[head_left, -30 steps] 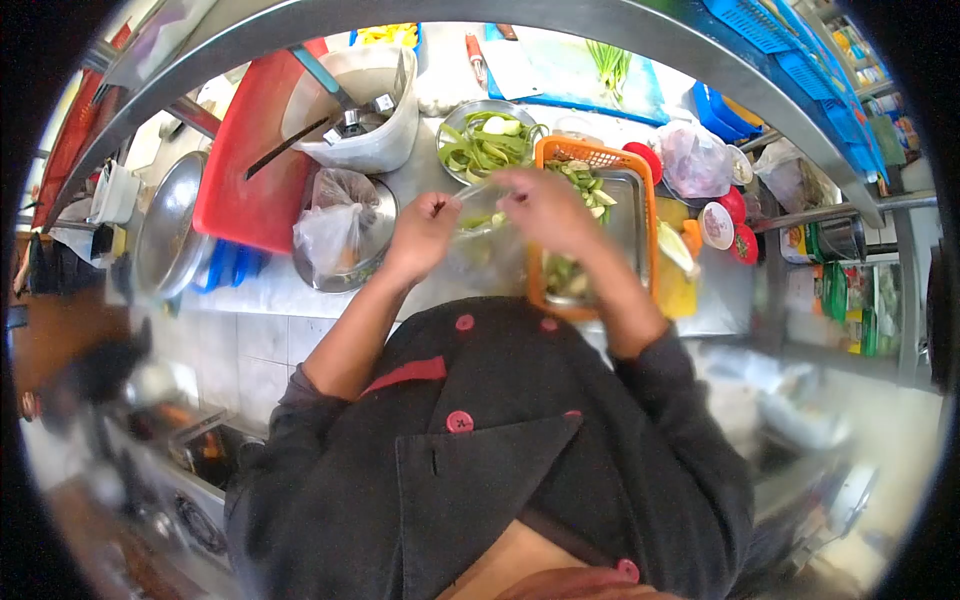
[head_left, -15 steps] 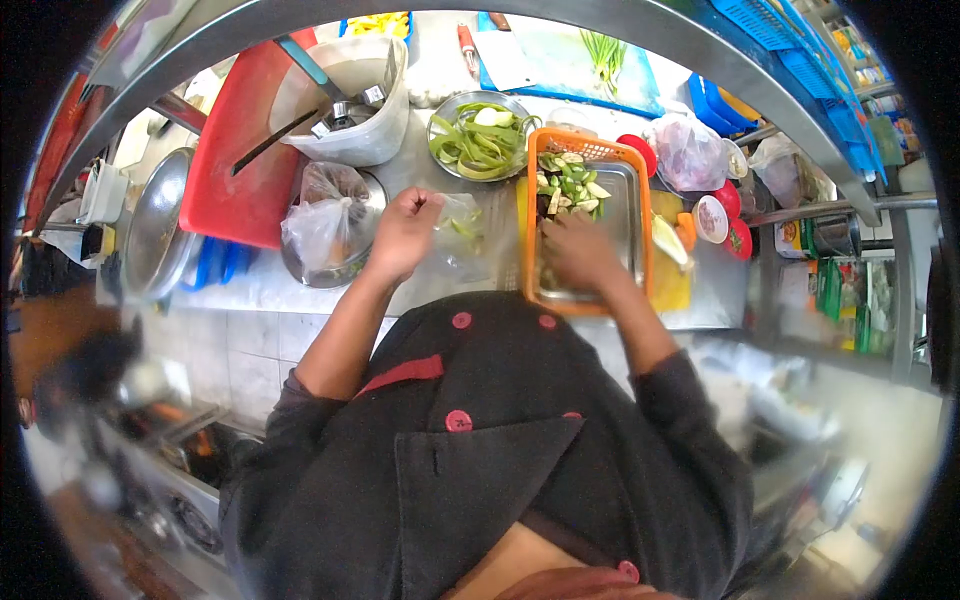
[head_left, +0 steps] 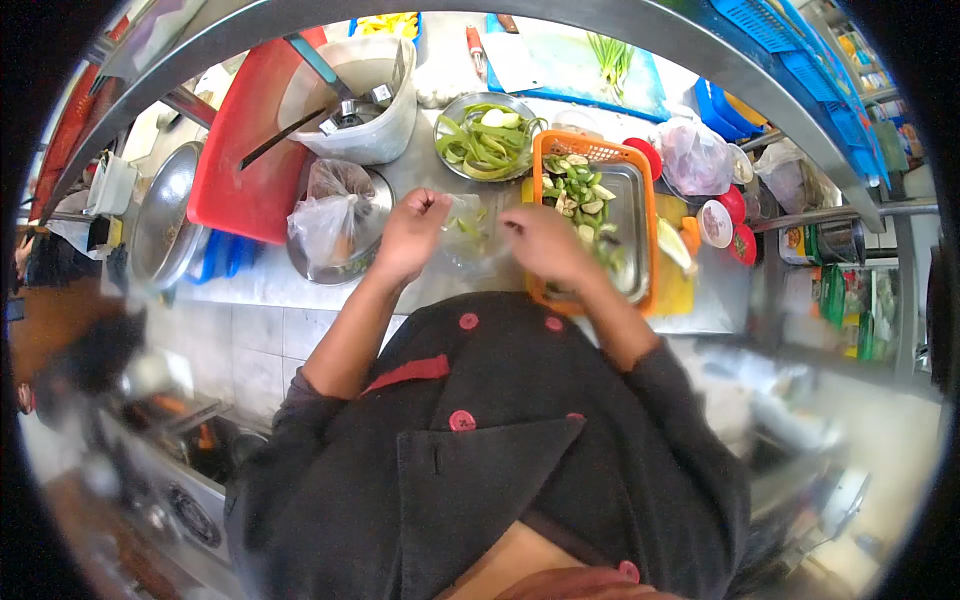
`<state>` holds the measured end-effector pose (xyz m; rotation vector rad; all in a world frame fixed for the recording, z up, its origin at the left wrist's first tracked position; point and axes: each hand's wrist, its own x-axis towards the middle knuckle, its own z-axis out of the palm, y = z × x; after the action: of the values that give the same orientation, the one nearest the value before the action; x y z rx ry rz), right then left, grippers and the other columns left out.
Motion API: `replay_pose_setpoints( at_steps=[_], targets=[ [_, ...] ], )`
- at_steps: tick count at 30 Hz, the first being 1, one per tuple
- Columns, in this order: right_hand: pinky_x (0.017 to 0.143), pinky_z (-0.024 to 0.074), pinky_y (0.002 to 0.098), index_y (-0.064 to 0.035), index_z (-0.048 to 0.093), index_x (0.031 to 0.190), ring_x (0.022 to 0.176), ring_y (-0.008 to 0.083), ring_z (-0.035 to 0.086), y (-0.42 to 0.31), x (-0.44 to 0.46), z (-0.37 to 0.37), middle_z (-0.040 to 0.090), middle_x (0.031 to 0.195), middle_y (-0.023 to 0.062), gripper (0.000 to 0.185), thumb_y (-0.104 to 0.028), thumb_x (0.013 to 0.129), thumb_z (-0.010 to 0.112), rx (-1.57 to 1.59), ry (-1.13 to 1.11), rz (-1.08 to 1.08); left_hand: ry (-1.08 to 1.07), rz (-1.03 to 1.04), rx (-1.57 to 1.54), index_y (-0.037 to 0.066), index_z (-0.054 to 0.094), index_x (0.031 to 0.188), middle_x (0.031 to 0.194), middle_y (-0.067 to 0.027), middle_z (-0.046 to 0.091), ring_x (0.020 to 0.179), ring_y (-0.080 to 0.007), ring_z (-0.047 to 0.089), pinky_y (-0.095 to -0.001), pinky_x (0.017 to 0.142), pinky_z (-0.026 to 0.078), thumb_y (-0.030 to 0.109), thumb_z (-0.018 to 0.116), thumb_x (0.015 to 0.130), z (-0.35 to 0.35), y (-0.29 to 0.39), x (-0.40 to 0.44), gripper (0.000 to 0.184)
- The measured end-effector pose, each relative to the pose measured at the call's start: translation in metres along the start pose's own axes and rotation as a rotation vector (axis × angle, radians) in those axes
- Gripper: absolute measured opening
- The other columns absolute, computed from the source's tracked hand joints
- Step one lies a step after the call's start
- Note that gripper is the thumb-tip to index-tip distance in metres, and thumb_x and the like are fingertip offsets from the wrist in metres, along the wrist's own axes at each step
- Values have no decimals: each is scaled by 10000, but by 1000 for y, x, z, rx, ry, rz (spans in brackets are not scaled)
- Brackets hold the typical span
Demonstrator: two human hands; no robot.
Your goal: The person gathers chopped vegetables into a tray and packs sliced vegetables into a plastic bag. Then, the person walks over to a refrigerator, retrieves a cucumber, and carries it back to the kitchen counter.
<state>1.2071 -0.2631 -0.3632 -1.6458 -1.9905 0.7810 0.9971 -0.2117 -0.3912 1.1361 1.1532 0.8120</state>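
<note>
Closed in a pinch, my left hand grips the upper edge of a clear plastic bag with a few green pieces inside. My right hand hovers between the bag and the orange basket, its fingers curled together. Something small and dark shows at those fingertips, but I cannot make out its kind. Within the basket is a metal tray bearing cut green and pale vegetable pieces. Part of the tray and the basket's left side are hidden behind my right hand.
Behind the bag stands a bowl of green peelings. A white tub and a red board are at the left, near a plate holding a knotted plastic bag. A blue cutting board lies farther back. Overhead runs a metal shelf edge.
My right hand has moved left out of the orange basket towards the bag's mouth. My left hand keeps its grip on the bag. The view has shifted slightly.
</note>
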Motion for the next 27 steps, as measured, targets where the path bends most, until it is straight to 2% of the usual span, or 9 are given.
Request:
replay_pose_setpoints(
  at_steps=[1, 6, 8, 10, 12, 13, 16, 21, 27],
  targets=[
    [774, 468, 478, 1, 632, 865, 840, 391, 591, -1, 8, 11, 618, 838, 228, 204, -183, 813, 563, -50, -22, -30, -3, 10, -20, 62, 571, 904, 673, 44, 477, 499, -25, 368, -218, 413, 277, 217, 576, 946, 0, -2, 1, 161],
    [705, 474, 489, 15, 609, 822, 770, 418, 592, 7, 40, 46, 627, 795, 227, 201, -172, 802, 541, -129, -155, -54, 41, 26, -60, 74, 572, 895, 685, 46, 483, 491, -27, 367, -215, 411, 278, 196, 570, 936, -3, -6, 3, 128],
    [629, 499, 426, 16, 617, 816, 670, 335, 634, 17, 34, 47, 649, 747, 195, 197, -169, 832, 552, 66, -106, -51, 26, 7, -38, 77, 579, 911, 706, 40, 499, 520, -41, 397, -224, 425, 305, 170, 567, 921, -7, 1, -1, 94],
    [576, 500, 348, 8, 629, 811, 617, 206, 645, 21, 36, 47, 655, 696, 135, 195, -168, 868, 568, 469, -204, 181, 62, 175, 233, 68, 590, 934, 736, 29, 534, 610, -64, 461, -238, 510, 382, 172, 564, 926, -19, -20, 4, 107],
    [547, 488, 303, 4, 635, 822, 582, 120, 613, 14, 25, 55, 640, 680, 75, 189, -165, 886, 583, 609, -216, 267, 25, 239, 238, 56, 598, 939, 773, 18, 564, 709, -80, 495, -247, 621, 426, 174, 560, 931, -19, -44, 8, 124],
    [560, 483, 294, 3, 637, 842, 600, 131, 614, 22, 33, 58, 637, 682, 68, 189, -174, 880, 581, 549, -237, 200, 15, 213, 300, 50, 597, 916, 788, 14, 570, 749, -83, 500, -241, 677, 431, 182, 558, 937, -19, -42, 17, 139],
    [606, 500, 369, 52, 634, 986, 624, 223, 643, 34, 36, 70, 669, 749, 150, 283, -200, 864, 591, 160, -217, 124, -7, 119, 80, 37, 596, 891, 733, 8, 559, 654, -66, 487, -243, 571, 405, 217, 571, 930, 0, -14, 4, 185],
    [558, 496, 352, 40, 628, 918, 540, 208, 617, 23, 28, 61, 657, 711, 144, 233, -185, 864, 611, 344, -103, 245, -14, 152, 57, 52, 580, 882, 687, 1, 540, 515, -71, 453, -247, 457, 353, 222, 566, 932, 10, -7, 0, 178],
    [506, 456, 275, -49, 592, 907, 595, 150, 592, 9, 27, 35, 626, 756, 48, 121, -169, 895, 591, 1269, -79, 465, -38, 142, 42, 72, 558, 904, 642, 21, 492, 482, -53, 397, -231, 418, 290, 231, 565, 946, 15, -16, 2, 165]
  ],
)
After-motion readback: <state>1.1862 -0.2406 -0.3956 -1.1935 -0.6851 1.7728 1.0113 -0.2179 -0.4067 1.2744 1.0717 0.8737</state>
